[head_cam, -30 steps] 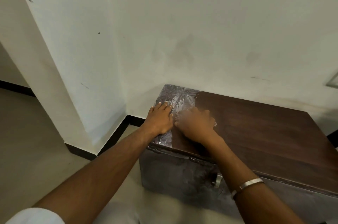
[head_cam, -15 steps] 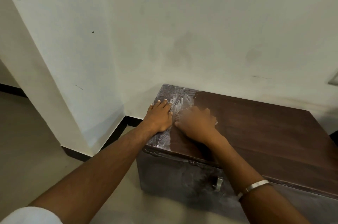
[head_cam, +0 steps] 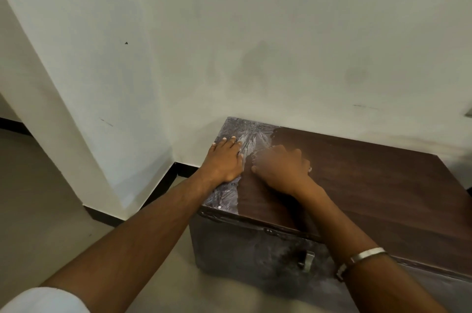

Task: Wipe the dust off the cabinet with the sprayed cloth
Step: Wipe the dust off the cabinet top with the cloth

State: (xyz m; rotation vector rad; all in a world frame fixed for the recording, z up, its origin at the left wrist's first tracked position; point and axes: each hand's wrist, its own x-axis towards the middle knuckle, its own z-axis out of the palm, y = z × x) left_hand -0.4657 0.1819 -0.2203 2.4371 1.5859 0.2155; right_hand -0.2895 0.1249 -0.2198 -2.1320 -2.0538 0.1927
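At the cabinet's (head_cam: 357,179) left end, left hand (head_cam: 224,162) presses flat on crinkled film (head_cam: 251,139), right hand (head_cam: 279,168) curled, grip unclear; dragging could tear it.

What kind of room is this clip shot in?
Probably a plain room in a home, in a corner. A low dark cabinet with a wood-grain top stands against a scuffed white wall, with black skirting along a pale floor. No other furniture is in view.

No readable text, label, brand, number or sign shows on anything in view.
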